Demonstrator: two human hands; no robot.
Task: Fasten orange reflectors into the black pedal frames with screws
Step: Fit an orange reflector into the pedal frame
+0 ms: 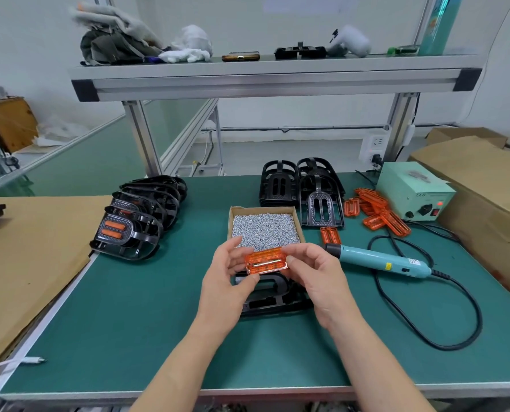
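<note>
At far left the finished pedals (128, 230) lean in a row, orange already showing in the nearest one. My left hand (228, 275) pinches the left end of the orange reflector (265, 260) and my right hand (317, 281) pinches the right end. Both sets of fingers are curled on it, holding it in the air just above the black pedal frame (273, 297) lying on the table.

To do this step well, I judge I should line the reflector's long bars up with the frame's slots and seat it flat. Only then would I take a screw from the cardboard box of screws (262, 207) just behind and pick up the teal electric screwdriver (378, 260) lying to my right. A tilted reflector would likely send the screw in crooked. Empty frames (277, 185) and loose reflectors (375, 209) wait beyond.

A brown cardboard sheet (24, 248) covers the left side; the table (128, 307) wears a green mat. A pale-green power unit (411, 188) and cardboard cartons (485, 197) stand at right — and an aluminium shelf (277, 75) runs overhead.
</note>
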